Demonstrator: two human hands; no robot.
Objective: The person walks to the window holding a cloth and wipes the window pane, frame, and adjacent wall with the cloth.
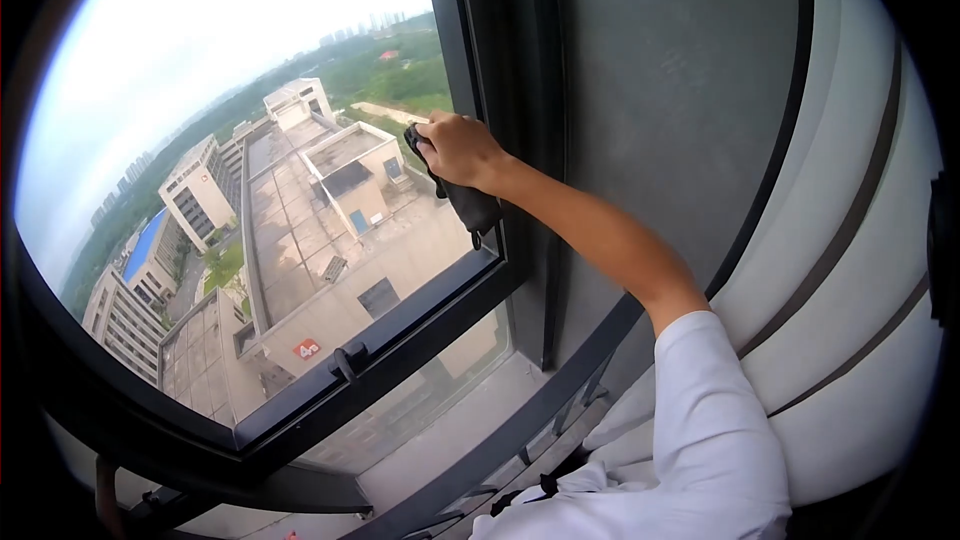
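My right hand (458, 148) is raised in front of the window, its fingers closed on a dark cloth (472, 208). The cloth hangs below the hand, close to the right side of the window pane near the black frame. A bare forearm and a white sleeve lead down to the lower right. My left hand does not show. On the lower bar of the window frame (400, 335) sits a small black handle (347, 362).
Grey wall panel (680, 90) stands right of the window. Pale padded panels (850, 270) with dark strips curve along the far right. A dark rail (500, 460) runs beneath the window. Buildings (320, 190) and greenery show outside, far below.
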